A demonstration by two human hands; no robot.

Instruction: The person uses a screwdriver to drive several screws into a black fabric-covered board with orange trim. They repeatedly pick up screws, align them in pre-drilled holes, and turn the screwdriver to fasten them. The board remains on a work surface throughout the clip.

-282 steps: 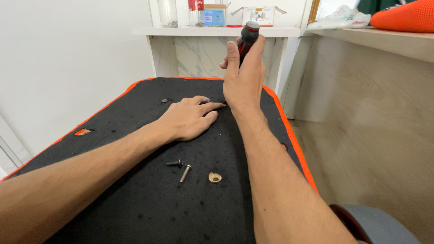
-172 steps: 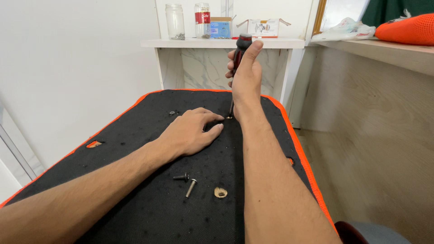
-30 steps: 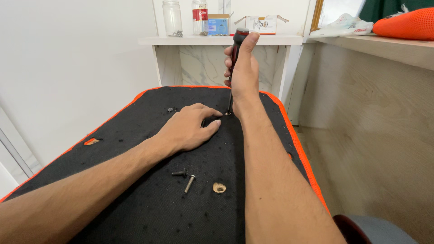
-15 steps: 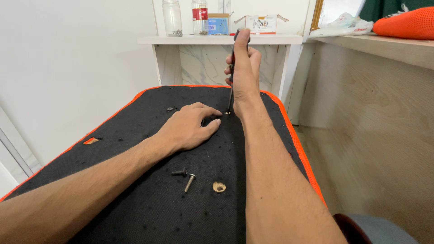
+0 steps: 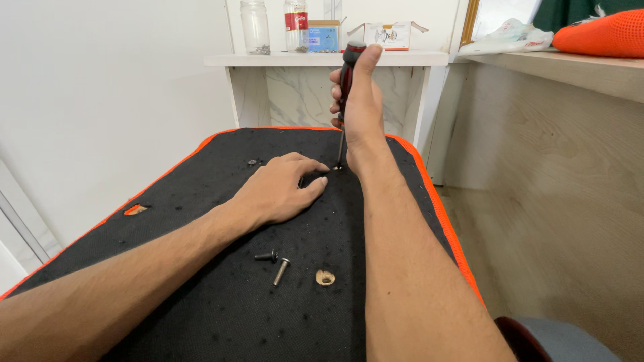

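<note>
— Where is the screwdriver (image 5: pixel 346 87) being held, and how is it lying?

— It is being kept upright, its long axis running nearly straight up and down. The red-and-black handle is being wrapped closely by the right hand (image 5: pixel 359 94), fingers curled round it and the thumb laid up along the top. The thin shaft is being pointed down at the black padded surface (image 5: pixel 221 302), and the tip is being pressed at a small spot straight below the grip.

— And the other hand?

— The left hand (image 5: pixel 278 191) is being rested palm-down on the pad, nothing being held in it. Its fingertips (image 5: pixel 320 181) are being kept just beside the tip, on its left; whether they are touching a small part there cannot be told. So the left hand is the nearer one to the contact point, the right one being well above it.

— What is being left around them?

— Nearer the body, a dark screw (image 5: pixel 267 255) and a silver bolt (image 5: pixel 281 271) are lying close together, with a small tan fitting (image 5: pixel 325 277) just to their right, all apart from both hands. The pad is being bordered by an orange edge (image 5: pixel 439 214). Beyond it, a glass jar (image 5: pixel 254 27) is standing on a white shelf (image 5: pixel 322 59).
</note>
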